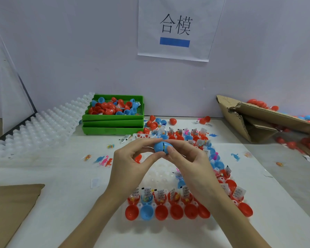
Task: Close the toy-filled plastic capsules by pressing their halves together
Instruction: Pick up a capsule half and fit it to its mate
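Note:
A blue capsule [161, 147] is held above the table between both hands, its two halves joined with a thin dark seam still showing. My left hand [131, 161] pinches its left half with thumb and fingers. My right hand [188, 161] pinches the right half. Below them a clear white holder tray [157, 173] carries several open red and blue capsule halves [175, 211] with toys and paper slips standing in them, along its near row and right side.
Stacked green bins [113, 122] with loose red and blue halves stand at the back. Empty white trays [39, 126] lean at the left. A torn cardboard box [258, 120] with capsules lies at the right. Small toy dinosaurs [104, 161] are scattered on the table.

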Available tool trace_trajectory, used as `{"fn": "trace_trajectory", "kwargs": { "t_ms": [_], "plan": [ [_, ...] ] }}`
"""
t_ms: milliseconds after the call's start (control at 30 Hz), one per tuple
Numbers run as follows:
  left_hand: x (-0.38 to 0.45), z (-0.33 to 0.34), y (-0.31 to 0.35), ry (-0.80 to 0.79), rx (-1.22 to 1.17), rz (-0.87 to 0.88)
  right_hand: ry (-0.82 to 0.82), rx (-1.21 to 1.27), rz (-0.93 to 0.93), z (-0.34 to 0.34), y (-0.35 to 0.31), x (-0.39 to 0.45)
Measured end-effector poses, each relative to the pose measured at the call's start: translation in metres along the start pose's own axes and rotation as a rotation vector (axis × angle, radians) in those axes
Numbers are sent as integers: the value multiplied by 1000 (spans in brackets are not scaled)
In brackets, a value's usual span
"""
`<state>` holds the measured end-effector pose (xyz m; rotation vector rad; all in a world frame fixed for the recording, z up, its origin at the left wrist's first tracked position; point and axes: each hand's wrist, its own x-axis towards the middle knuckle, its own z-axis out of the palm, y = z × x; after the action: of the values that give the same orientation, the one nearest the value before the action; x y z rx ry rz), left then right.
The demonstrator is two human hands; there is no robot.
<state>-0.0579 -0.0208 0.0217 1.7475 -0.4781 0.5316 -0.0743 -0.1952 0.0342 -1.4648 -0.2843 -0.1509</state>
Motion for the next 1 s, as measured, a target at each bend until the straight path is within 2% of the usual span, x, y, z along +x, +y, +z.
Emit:
{"fn": "trace_trajectory", "kwargs": {
  "t_ms": [433,700,767,867,1000],
  "plan": [
    [1,-3,-1,-29,-15,67,-13,-36,-62,-4,-1,0],
    [-4,5,-4,-30,-6,25,91,-323,-200,-4,13,1],
    [-5,7,-2,-16,40,18,72,-252,-165,-4,12,1],
    [-4,6,-2,-20,69,-21,-13,-54,6,-7,6,3],
    [-3,4,0,-82,-14,-68,-167,369,243,-13,3,7]
  ]
}}
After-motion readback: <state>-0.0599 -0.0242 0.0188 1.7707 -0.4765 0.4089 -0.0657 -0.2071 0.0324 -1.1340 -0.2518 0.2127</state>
